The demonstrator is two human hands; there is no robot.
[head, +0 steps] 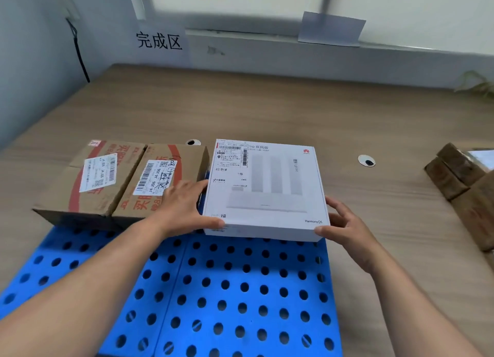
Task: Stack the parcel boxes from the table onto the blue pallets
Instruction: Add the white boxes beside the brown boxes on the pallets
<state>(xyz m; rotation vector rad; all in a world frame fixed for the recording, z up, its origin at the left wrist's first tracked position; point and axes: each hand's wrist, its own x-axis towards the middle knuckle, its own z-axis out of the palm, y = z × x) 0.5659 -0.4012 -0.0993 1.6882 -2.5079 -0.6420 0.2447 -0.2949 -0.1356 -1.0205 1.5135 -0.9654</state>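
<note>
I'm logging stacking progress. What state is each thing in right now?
White box: closed, level, held at the pallet's far edge.
Cardboard box: closed, sitting on the pallet, far left.
Left hand: grips the white box's left side.
Right hand: grips its right side.
Pallet: carries the cardboard box.
Brown boxes: on the table, far right.

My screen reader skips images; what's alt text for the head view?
The left hand and right hand grip a white box by its near corners at the far edge of a blue pallet, beside a labelled brown cardboard box. More brown boxes sit on the table at right.
</note>
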